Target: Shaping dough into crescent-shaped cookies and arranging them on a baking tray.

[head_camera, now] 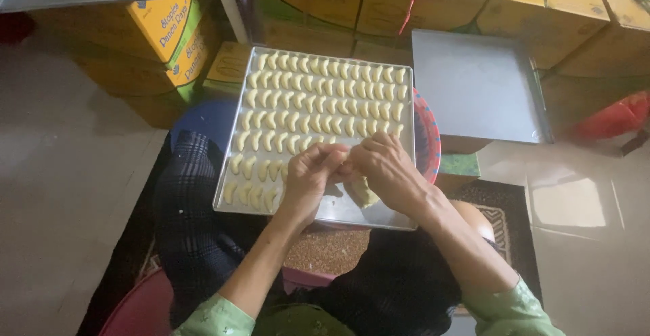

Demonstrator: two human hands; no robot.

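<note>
A metal baking tray (379,217) rests over my lap, filled with several rows of small pale crescent-shaped dough pieces (318,99). My left hand (310,177) and my right hand (384,166) meet fingertip to fingertip above the tray's near part, pinching a small bit of dough between them. A lump of pale dough (364,192) lies on the tray just under my right hand. The near right part of the tray is bare metal.
An empty grey metal tray (477,85) sits to the right on boxes. Yellow and green cardboard boxes (169,17) stand behind and to the left. A red-rimmed bowl (428,133) peeks from under the tray. A red bag (616,116) lies far right.
</note>
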